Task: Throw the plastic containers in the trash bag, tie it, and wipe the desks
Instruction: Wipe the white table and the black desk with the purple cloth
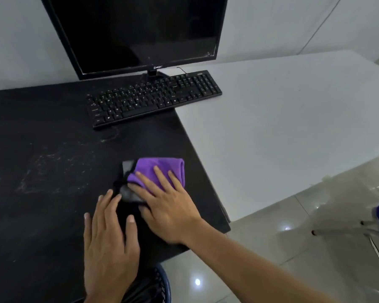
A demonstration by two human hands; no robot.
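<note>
Purple folded cloth (160, 169), pressed by the flat, straight fingers (161, 178) of the right hand (171, 208), needs even strokes over the black desk (31, 127) toward its pale smears (50, 169); left hand (109, 237) lies flat, gripping nothing.

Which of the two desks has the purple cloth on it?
The black desk: the right hand presses the purple cloth flat onto it. The white desk beside it has none.

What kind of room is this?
Probably an office or computer room: a monitor and a keyboard stand where a black desk meets a white desk.
</note>
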